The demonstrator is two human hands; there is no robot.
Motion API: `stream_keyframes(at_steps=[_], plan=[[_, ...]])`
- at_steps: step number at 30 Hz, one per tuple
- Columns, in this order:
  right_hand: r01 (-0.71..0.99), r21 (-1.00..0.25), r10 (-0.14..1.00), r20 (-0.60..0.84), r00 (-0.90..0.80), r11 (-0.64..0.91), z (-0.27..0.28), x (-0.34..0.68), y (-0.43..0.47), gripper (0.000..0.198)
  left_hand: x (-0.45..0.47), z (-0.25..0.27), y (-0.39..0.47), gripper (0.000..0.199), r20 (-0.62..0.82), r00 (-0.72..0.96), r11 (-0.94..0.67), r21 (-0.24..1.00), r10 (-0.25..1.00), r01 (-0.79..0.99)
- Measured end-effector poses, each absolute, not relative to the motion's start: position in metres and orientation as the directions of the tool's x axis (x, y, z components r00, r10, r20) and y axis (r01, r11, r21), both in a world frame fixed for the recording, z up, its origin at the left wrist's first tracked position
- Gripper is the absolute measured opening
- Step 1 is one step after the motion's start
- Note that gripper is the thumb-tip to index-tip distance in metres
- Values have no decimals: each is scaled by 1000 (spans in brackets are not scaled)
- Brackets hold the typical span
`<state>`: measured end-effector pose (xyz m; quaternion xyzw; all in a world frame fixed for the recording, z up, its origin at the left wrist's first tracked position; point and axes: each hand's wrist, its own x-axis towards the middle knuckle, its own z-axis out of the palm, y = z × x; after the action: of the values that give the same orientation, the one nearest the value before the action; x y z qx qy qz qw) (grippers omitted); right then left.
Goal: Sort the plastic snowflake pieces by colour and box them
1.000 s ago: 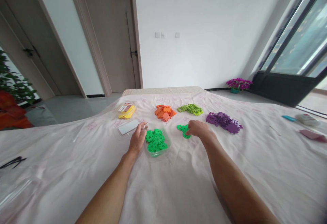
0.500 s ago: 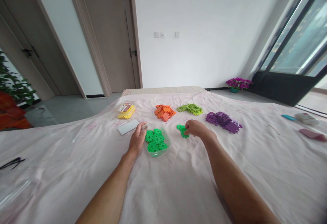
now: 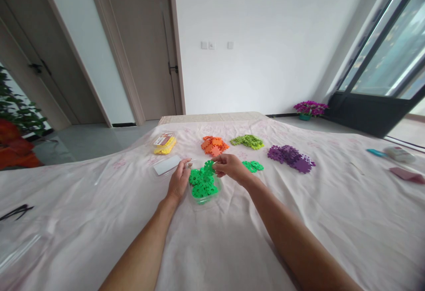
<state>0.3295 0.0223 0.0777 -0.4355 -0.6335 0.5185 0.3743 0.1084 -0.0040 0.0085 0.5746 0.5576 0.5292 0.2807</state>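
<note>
A clear plastic container [image 3: 217, 195] holds a heap of green snowflake building discs [image 3: 203, 185]. Its left rim is pinched in my left hand [image 3: 179, 178]. Over the container's right far side, my right hand [image 3: 229, 166] grips one green snowflake disc [image 3: 209, 167] between thumb and fingers. Several loose green discs [image 3: 254, 166] lie on the cloth just right of that hand. Left of the container rests a clear lid with a white label [image 3: 166, 165].
Beyond the hands are orange discs [image 3: 214, 145], lime discs [image 3: 248, 141] and purple discs [image 3: 292, 158]. A lidded box of yellow discs [image 3: 165, 145] stands at left. Glasses [image 3: 16, 211] lie far left; a pink cloth [image 3: 407, 175] lies far right on the tablecloth [image 3: 212, 246].
My right hand has moved left from the loose green discs to above the container, carrying one disc. My left hand stays on the container's rim.
</note>
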Motion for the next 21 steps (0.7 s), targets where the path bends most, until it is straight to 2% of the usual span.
stream_keyframes(at_steps=[3, 6, 9, 11, 13, 17, 21], plan=[[145, -986, 962, 43, -268, 85, 75, 329, 24, 30, 108, 7, -4, 40, 283, -189, -211, 921, 940, 328], [313, -935, 968, 94, -232, 166, 73, 343, 32, 33, 108, 6, -3, 40, 276, -181, -209, 924, 944, 322], [619, -741, 965, 176, -195, 261, 75, 365, 42, 36, 107, 4, -2, 41, 278, -177, -210, 922, 944, 326], [788, -567, 968, 196, -154, 240, 77, 382, 47, 36, 107, 3, -1, 42, 272, -177, -206, 924, 946, 321], [883, -437, 979, 177, -101, 170, 79, 398, 52, 36, 106, 2, 0, 42, 268, -175, -205, 928, 947, 312], [949, -303, 990, 127, -54, 91, 76, 421, 59, 37, 105, 0, 2, 42, 274, -161, -217, 927, 948, 305], [962, -260, 995, 78, -68, 86, 67, 426, 59, 40, 106, 0, 2, 42, 285, -160, -229, 926, 945, 298]])
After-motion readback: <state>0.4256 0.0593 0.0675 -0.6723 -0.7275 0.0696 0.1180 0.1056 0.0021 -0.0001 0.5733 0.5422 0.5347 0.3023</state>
